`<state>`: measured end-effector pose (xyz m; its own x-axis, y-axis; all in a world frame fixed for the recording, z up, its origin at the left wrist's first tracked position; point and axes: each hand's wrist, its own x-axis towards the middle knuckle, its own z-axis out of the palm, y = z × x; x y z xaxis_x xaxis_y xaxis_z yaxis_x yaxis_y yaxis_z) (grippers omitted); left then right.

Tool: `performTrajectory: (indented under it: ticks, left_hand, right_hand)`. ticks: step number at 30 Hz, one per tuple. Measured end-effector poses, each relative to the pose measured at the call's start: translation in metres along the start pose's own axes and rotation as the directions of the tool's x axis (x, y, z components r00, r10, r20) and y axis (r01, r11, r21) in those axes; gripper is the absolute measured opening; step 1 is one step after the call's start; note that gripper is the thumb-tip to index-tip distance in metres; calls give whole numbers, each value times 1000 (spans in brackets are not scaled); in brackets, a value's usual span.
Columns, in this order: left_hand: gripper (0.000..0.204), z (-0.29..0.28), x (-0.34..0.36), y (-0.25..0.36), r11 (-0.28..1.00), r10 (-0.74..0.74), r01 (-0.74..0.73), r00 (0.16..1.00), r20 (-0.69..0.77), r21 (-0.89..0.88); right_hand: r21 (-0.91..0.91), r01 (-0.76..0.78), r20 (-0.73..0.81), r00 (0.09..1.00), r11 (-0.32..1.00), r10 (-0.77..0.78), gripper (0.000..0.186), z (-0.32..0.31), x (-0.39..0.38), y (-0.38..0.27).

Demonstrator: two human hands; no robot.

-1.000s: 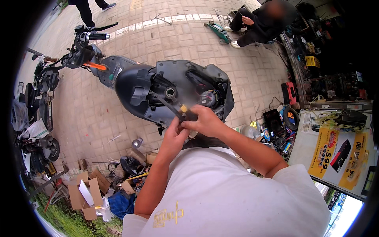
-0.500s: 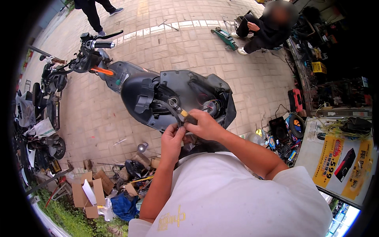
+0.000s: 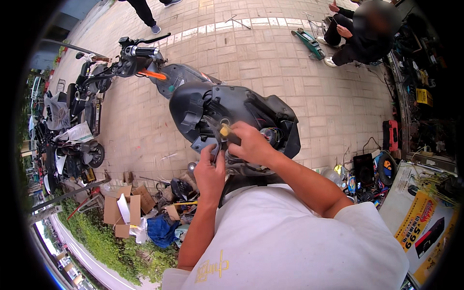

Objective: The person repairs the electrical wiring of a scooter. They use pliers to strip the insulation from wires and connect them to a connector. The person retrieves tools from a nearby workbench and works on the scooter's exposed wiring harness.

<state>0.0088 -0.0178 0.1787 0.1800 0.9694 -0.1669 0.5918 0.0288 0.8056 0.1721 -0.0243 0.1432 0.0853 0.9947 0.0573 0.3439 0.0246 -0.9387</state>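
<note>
Two hands: both closed at the scooter point(image 3: 232, 113).
Right hand point(image 3: 251, 144): gripping pliers point(image 3: 220, 129); stiff, light, held by handles.
Left hand point(image 3: 209, 171): pinching a small hidden part.

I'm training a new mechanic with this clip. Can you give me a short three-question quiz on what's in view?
1. True or false: the right hand grips a tool with a yellow and black handle.
2. What does the left hand touch: (a) the scooter's rear body, (b) the cardboard?
3. What colour is the floor jack on the paving?

Key: 1 true; 2 a; 3 green.
</note>
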Motion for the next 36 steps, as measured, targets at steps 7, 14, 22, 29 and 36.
performTrajectory:
  ticks: [7, 14, 22, 29, 36]
  left_hand:
    - [23, 3, 6, 9, 999, -36, 35, 996, -83, -11]
    - [21, -16, 17, 20, 999, -28, 31, 996, 88, -32]
    - [11, -61, 70, 27, 524, 402, -703, 702, 588, 481]
    - [21, -102, 155, 70, 788, 85, -598, 340, 936, 146]
    - [30, -49, 217, 12, 916, 389, -220, 291, 874, -335]
  right_hand:
    - [299, -194, 41, 981, 934, 191, 27, 11, -1, -9]
    - [504, -268, 85, 961, 821, 262, 29, 23, 3, -10]
    - [89, -146, 94, 986, 985, 137, 26, 28, 25, 1]
    - [242, -475, -17, 870, 846, 493, 27, 18, 34, -66]
    - [840, -307, -137, 678, 448, 722, 18, 27, 44, -46]
